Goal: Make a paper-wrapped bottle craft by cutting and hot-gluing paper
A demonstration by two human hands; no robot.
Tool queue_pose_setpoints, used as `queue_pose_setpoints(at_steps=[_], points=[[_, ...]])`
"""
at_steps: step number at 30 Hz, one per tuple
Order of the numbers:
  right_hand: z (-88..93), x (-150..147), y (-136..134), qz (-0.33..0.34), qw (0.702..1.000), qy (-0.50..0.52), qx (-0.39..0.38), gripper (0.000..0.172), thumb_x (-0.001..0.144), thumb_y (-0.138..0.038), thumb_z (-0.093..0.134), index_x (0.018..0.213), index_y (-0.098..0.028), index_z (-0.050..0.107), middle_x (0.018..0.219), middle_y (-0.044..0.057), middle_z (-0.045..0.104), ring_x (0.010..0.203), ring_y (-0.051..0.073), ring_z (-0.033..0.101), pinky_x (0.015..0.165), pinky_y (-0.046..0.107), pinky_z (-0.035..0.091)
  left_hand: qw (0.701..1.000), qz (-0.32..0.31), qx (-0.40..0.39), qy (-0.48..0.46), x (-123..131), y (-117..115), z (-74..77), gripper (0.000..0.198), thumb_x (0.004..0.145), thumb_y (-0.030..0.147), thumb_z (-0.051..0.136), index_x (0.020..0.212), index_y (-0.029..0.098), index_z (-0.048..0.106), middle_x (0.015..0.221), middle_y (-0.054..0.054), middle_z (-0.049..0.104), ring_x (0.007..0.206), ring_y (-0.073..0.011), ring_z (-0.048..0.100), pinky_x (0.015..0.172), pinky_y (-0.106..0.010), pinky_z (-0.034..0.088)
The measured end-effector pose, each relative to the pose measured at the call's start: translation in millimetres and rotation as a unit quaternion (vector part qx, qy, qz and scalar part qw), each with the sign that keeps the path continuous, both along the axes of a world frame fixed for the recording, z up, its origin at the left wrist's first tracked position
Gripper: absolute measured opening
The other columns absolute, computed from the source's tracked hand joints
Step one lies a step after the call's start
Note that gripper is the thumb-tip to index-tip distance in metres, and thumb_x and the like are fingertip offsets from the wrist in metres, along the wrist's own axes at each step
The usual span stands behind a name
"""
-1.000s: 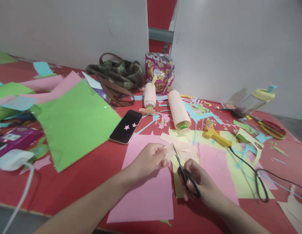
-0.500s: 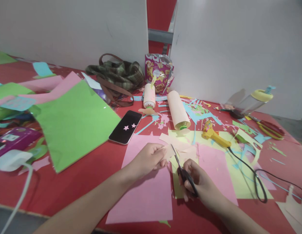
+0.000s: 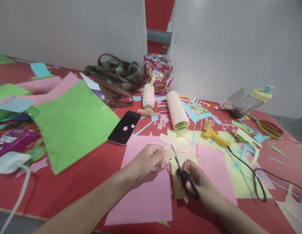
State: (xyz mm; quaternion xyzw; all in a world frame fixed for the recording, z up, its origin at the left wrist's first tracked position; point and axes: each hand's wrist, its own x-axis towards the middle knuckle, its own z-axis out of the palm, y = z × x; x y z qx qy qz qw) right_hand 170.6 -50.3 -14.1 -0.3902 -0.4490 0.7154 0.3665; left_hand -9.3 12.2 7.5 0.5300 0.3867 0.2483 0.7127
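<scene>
My left hand [image 3: 151, 159] pinches a small piece of cream paper [image 3: 169, 152] between thumb and fingers. In my right hand [image 3: 193, 182] is a pair of black-handled scissors [image 3: 186, 180], its blades pointing up and away beside the right edge of that piece. Whether the blades touch the paper, I cannot tell. Beneath the hands lie a pink sheet [image 3: 143, 201] and a yellow sheet [image 3: 179, 190]. Cream paper offcuts [image 3: 186, 147] lie just beyond the scissor tips.
A phone [image 3: 125, 127] with two pink paper stars lies left of centre by a green sheet [image 3: 75, 126]. Two paper-wrapped bottles [image 3: 177, 110] [image 3: 148, 96] lie ahead. Rightward are a yellow glue gun [image 3: 215, 136] with its cord, red-yellow scissors [image 3: 269, 127] and a clear bottle [image 3: 249, 103].
The view has shifted very slightly. Both hands keep nearly the same pose, with the paper and scissors held as before.
</scene>
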Motion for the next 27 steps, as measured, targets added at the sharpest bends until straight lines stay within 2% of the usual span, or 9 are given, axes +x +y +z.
queue_pose_setpoints(at_steps=[12,20,27], points=[[0.4,0.4,-0.5,0.02,0.999,0.028,0.015,0.044,0.065,-0.051,0.06,0.08,-0.021,0.031,0.066,-0.003,0.051,0.04,0.005,0.049,0.037,0.015,0.027,1.0,-0.017,-0.01,-0.007,0.3,-0.5,5.7,0.034,0.081,0.032,0.037,0.052,0.015,0.036,0.042,0.007,0.031,0.034,-0.0022,0.02,0.037,-0.018,0.012],[9.4,-1.6,0.6,0.025,0.999,0.008,0.029,0.042,0.066,-0.054,0.056,0.077,-0.02,0.034,0.07,-0.001,0.051,0.045,0.006,0.048,0.042,0.019,0.03,0.999,-0.041,-0.032,0.002,2.5,-4.4,6.1,0.035,0.081,0.034,0.037,0.051,0.016,0.037,0.038,0.008,0.029,0.034,-0.0033,0.019,0.037,-0.019,0.013],[4.7,0.4,0.6,0.016,1.0,0.018,0.018,0.039,0.069,-0.052,0.055,0.076,-0.02,0.035,0.068,-0.002,0.049,0.045,0.006,0.048,0.042,0.02,0.031,0.999,-0.029,-0.045,-0.003,4.2,-6.8,3.6,0.035,0.082,0.033,0.036,0.052,0.016,0.037,0.037,0.008,0.027,0.033,-0.0035,0.017,0.037,-0.02,0.013]])
